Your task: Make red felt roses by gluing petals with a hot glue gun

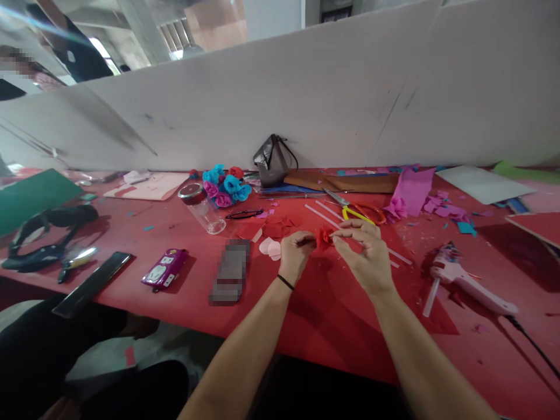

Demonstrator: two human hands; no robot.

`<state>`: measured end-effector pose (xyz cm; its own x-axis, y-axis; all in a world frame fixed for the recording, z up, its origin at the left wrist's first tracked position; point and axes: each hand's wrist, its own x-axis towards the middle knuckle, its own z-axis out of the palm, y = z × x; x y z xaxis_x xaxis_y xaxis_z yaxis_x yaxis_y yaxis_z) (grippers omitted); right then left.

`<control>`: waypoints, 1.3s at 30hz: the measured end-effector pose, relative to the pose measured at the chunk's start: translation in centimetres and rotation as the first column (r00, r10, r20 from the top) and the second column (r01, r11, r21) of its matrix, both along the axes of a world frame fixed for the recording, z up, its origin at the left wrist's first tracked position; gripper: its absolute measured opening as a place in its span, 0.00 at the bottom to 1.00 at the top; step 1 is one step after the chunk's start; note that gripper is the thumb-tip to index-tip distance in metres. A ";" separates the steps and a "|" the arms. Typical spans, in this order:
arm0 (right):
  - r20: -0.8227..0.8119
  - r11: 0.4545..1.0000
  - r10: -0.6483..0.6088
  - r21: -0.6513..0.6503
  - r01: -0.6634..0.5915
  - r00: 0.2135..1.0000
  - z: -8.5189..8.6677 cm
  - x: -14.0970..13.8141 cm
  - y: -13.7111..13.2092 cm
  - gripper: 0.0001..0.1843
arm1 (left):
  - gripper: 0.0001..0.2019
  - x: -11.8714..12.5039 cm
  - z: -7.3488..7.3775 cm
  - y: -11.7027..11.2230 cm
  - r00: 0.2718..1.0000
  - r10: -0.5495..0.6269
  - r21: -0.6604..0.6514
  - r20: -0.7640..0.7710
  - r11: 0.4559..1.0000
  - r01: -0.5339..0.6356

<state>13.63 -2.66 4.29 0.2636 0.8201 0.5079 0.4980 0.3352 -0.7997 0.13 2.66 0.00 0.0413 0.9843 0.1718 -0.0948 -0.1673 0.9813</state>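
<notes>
Left hand (pixel 295 252) and right hand (pixel 365 254) fingers pinch red paper flower (pixel 324 237) above desk (pixel 341 326); looks like petal shaping, next move likely needs a gentle, steady grip.

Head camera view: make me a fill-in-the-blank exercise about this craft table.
The left hand and right hand pinch a small ____ paper flower.
The glue gun lies to the ____ of the right hand.
A black band circles the ____ wrist.
Missing words: red; right; left.
</notes>
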 end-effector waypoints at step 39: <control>0.001 0.999 0.029 0.022 -0.029 1.000 0.0 0.2 0.1 0.04 | 0.05 0.1 0.2 -0.3 0.990 -0.089 -0.082 0.112 0.992 0.099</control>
<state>13.82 -2.55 4.32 0.2399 0.8158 0.5262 0.4882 0.3671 -0.7917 0.23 2.34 0.24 0.1202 0.9883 0.0937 -0.2120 -0.0667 0.9750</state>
